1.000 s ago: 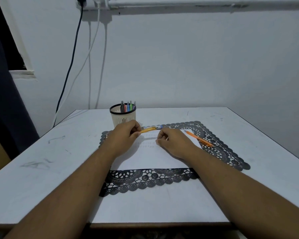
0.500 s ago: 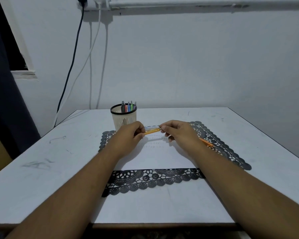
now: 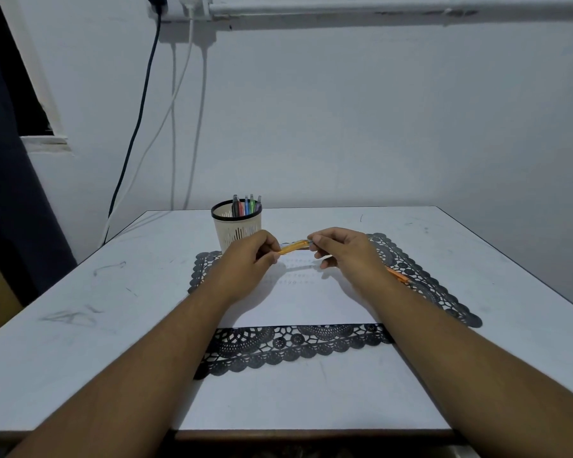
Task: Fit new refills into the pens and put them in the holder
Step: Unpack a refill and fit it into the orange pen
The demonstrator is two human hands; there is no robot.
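- Left hand (image 3: 248, 259) grips the orange pen (image 3: 293, 246); right hand (image 3: 343, 249) pinches its tip end, possibly the refill
- Pen held at the holder's (image 3: 237, 226) 4 o'clock
- Best pushed straight, barrel steady

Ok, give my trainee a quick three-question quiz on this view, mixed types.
1. True or false: both hands hold the orange pen.
2. Where is the holder? A) beyond the left hand B) at the table's near edge C) right of the right hand
3. Fill in: the second orange pen lies on the black ___.

Key: 1 true; 2 A; 3 mat.
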